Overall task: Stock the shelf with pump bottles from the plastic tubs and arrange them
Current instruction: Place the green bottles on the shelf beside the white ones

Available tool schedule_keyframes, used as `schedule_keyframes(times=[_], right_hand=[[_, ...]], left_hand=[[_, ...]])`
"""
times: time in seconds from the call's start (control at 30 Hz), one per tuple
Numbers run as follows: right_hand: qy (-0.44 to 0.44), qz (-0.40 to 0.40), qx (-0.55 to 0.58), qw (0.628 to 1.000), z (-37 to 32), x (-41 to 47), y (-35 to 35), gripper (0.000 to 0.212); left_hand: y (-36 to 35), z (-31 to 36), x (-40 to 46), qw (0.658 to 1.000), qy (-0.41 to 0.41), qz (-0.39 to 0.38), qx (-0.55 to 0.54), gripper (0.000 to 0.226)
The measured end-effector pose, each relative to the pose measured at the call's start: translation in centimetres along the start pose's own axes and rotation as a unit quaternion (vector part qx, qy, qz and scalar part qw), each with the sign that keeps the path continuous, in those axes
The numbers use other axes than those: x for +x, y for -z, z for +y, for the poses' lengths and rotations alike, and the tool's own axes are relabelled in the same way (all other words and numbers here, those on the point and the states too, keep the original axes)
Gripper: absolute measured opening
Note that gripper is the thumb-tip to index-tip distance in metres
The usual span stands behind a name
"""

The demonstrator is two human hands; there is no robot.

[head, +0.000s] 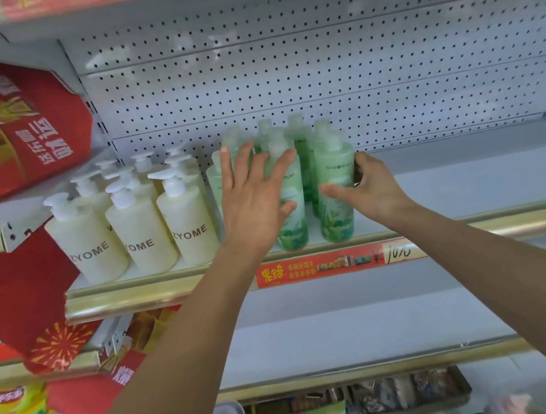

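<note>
Hands are both up at the green cluster on my feed: left hand (256,191) is spread wide, fingers straight, palm laid against the front green pump bottles (289,198), holding nothing; right hand (362,184) is curled round the rightmost green bottle (336,196), thumb across its front label, fingers behind it. I read this as the arranging step, not the fetching one: the bottle is already standing on the shelf (466,184), near its front edge, and the two hands are squaring the group up. No plastic tub I can identify in view, though a clear rim shows at the bottom edge, too cropped to call. Next move, I reckon: let go of the right bottle once it sits flush with its neighbour, keep the left palm as a backstop so the row doesn't domino, then go for more stock, since the shelf right of the greens is bare all the way to its right end. Greens: translucent, mint-coloured, leaf print low on the body, pump heads the same tint, packed several deep back to the pegboard, all upright. Just left of them, touching or nearly, stand the cream bottles (188,223) with white pumps, three across the front edge, lettering facing out.
</note>
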State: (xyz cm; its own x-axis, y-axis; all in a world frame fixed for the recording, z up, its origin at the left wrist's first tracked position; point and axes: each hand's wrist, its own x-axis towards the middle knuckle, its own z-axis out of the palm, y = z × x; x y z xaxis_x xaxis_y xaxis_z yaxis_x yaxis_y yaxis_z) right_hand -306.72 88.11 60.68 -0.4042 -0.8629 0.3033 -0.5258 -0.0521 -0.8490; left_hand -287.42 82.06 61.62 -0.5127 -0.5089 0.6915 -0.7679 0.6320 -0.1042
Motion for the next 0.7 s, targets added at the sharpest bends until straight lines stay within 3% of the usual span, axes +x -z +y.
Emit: schedule_keyframes(times=[0.27, 0.4, 0.5, 0.7], right_hand=[[0.005, 0.082, -0.029, 0.996, -0.9, -3.2, 0.3, 0.095], [0.095, 0.119, -0.122, 0.981, -1.4, -8.4, 1.6, 0.082], [0.136, 0.130, -0.213, 0.959, -0.5, -12.4, 2.9, 0.071], [0.061, 0.112, -0.317, 0.940, 5.1, -20.4, 6.3, 0.050]], left_hand=[[1.5, 0.3, -2.2, 0.996, 0.026, 0.004, -0.087, 0.076], [3.9, 2.1, -5.8, 0.980, 0.061, 0.024, -0.189, 0.070], [4.3, 4.2, -9.4, 0.962, 0.063, -0.019, -0.265, 0.067], [2.6, 9.3, -14.6, 0.932, 0.027, -0.155, -0.327, 0.062]])
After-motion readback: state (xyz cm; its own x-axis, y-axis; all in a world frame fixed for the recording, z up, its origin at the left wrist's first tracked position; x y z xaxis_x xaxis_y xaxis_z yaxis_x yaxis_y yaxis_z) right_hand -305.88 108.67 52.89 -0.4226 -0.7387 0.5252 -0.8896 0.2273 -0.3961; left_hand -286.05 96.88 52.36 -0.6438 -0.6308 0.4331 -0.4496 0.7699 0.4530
